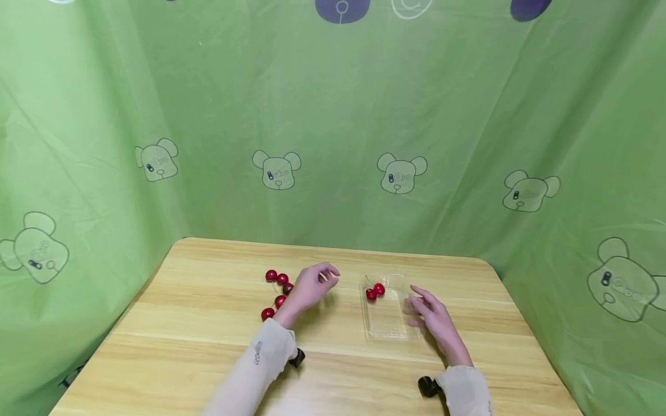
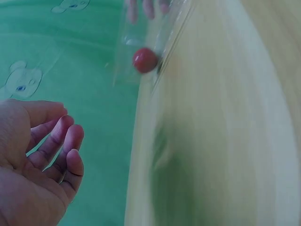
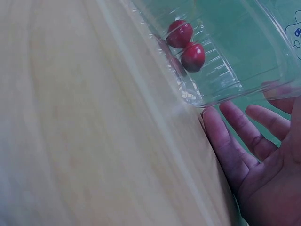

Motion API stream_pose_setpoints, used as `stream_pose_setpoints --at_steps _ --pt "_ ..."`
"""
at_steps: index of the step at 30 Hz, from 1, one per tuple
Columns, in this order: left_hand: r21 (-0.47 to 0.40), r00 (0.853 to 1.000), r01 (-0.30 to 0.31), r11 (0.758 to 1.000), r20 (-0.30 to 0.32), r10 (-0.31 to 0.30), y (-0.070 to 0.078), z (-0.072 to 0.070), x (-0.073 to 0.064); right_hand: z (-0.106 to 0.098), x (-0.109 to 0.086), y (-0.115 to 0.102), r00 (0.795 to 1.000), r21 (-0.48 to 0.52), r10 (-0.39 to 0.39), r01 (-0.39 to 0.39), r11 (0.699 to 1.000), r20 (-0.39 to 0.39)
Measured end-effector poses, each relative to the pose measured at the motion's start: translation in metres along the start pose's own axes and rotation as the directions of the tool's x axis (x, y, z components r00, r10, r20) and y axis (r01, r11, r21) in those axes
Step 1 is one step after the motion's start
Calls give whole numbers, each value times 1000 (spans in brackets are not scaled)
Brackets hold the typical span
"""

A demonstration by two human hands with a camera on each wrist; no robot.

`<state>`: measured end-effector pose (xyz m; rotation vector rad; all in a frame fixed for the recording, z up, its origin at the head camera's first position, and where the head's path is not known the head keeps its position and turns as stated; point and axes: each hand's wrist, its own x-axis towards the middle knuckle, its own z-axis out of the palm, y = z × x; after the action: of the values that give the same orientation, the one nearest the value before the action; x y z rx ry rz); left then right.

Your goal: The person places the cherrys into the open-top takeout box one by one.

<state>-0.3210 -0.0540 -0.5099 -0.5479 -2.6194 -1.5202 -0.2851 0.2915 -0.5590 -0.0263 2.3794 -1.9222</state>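
My left hand (image 1: 311,287) hovers over the table between the loose cherries and the box, its fingers loosely bent; in the left wrist view nothing lies between the thumb and fingers (image 2: 73,136). Two red cherries (image 1: 379,289) lie near the far left corner inside a clear plastic box (image 1: 387,334), one with a thin stem standing up. Beside the box's right wall is my right hand (image 1: 436,323), fingers extended; in the right wrist view its fingertips (image 3: 211,117) are right at the wall. Several loose cherries (image 1: 271,275) lie left of my left hand, partly behind its wrist.
A wooden table (image 1: 182,352) with rounded far corners carries everything. Green curtains (image 1: 333,214) printed with bear heads hang behind it and along both sides. Dark wrist cameras (image 1: 429,386) sit at the cuffs of both light sleeves.
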Motion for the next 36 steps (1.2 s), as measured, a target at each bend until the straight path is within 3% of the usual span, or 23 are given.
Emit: stream_pose_setpoints --at_steps 9,13,18,28,36 --pt "11 994 53 999 -100 -52 -24 -52 -15 1 2 0 1000 7 -3 3 1000 -2" --pt "-4 985 104 995 -139 -104 -37 -72 -25 2 2 0 1000 8 -8 8 1000 4" --pt "-22 972 186 982 -141 -187 -53 -90 -34 1 1 0 1000 5 -8 8 1000 -3" --pt "67 961 264 962 -104 -256 -72 -104 -43 1 2 -1 1000 -2 -9 9 1000 -1" --pt "47 944 329 943 -32 -328 -80 -102 -44 1 1 -1 1000 4 2 -2 1000 -5"
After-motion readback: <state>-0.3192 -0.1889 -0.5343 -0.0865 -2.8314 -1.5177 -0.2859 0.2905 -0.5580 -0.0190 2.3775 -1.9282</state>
